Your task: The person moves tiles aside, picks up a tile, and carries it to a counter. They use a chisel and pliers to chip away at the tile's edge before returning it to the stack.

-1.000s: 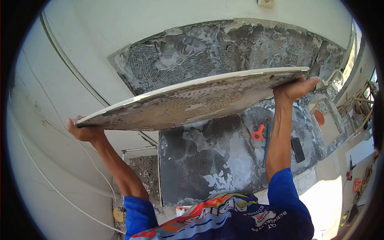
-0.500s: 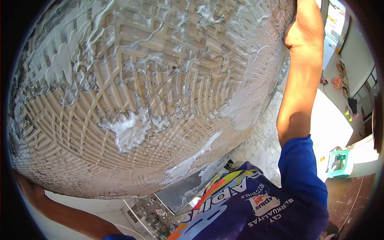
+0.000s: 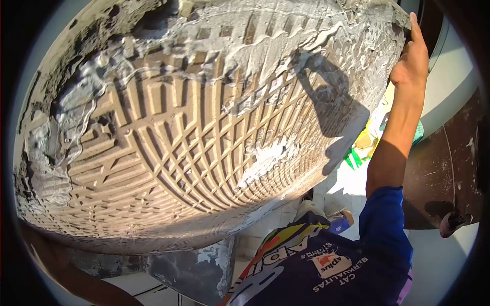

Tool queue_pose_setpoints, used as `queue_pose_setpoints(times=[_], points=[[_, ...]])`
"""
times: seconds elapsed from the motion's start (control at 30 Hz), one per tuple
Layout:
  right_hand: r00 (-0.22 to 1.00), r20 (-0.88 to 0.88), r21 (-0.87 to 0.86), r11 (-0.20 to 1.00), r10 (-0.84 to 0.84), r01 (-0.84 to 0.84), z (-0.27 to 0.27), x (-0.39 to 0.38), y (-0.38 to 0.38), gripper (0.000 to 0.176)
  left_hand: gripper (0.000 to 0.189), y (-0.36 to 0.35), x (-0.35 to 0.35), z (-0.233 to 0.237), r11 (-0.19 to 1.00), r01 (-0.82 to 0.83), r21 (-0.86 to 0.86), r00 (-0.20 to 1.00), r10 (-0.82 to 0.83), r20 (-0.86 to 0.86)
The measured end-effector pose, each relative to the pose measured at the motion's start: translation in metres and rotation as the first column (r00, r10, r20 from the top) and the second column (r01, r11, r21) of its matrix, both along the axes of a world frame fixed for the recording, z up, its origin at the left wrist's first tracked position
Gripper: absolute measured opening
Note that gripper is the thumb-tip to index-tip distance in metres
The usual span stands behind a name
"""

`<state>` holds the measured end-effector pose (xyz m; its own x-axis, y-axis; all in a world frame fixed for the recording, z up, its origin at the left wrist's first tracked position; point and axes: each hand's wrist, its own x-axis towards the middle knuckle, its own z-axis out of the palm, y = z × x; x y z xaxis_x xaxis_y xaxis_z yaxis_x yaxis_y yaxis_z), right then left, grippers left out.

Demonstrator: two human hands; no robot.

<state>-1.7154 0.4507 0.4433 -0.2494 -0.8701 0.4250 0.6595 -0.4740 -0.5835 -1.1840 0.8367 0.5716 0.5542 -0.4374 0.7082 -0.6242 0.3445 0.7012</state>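
Note:
A large tile fills most of the head view, its back turned to me. Ridges of beige adhesive, combed in crossing curves, cover that back, with smeared whitish-grey patches and rough lumps along the upper left edge. At its right edge, my right hand grips the rim, with a finger pointing up along it. My left hand is at the lower left edge, in deep shade; its fingers are hidden by the tile. A shadow of an arm and hand falls on the upper right of the adhesive.
Below the tile lies a dark grey panel with whitish smears. A brown board is at the right, and yellow and green packaging shows behind my right arm. A purple-blue item is on the pale floor.
The tile has tilted and turned with both hands on it, showing its upper left edge. My view has swung; the sandals and green plastic item at right have gone from sight.

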Motion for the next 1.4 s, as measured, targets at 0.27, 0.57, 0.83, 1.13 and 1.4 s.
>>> queue_pose_setpoints(times=[0.27, 0.57, 0.83, 1.13, 1.4], points=[[0.977, -0.129, 0.103, 0.978, -0.169, 0.182, -0.042, -0.231, -0.191, 0.039, 0.047, -0.362, -0.184, -0.109, 0.993, -0.085, -0.086, 0.911, 0.042, -0.411], [0.618, -0.284, 0.104, 0.617, -0.733, 0.780, -0.002, -0.294, -0.318, 0.039, 0.042, -0.663, -0.269, -0.223, 0.903, 0.402, -0.153, 0.779, -0.425, -0.461], [0.449, -0.354, -0.250, 0.546, -0.820, 0.800, 0.002, -0.252, -0.476, 0.039, 0.044, -0.955, -0.321, -0.333, 0.881, 0.422, -0.215, 0.599, -0.449, -0.663], [0.308, -0.208, 0.004, 0.314, -0.928, 0.949, -0.049, -0.354, -0.661, 0.050, 0.048, -1.243, -0.352, -0.313, 0.867, 0.432, -0.250, 0.583, -0.480, -0.655], [0.431, -0.175, 0.265, 0.380, -0.885, 0.886, -0.158, -0.278, -0.981, 0.058, 0.042, -1.472, -0.309, -0.309, 0.964, 0.217, -0.156, 0.846, -0.266, -0.461]])
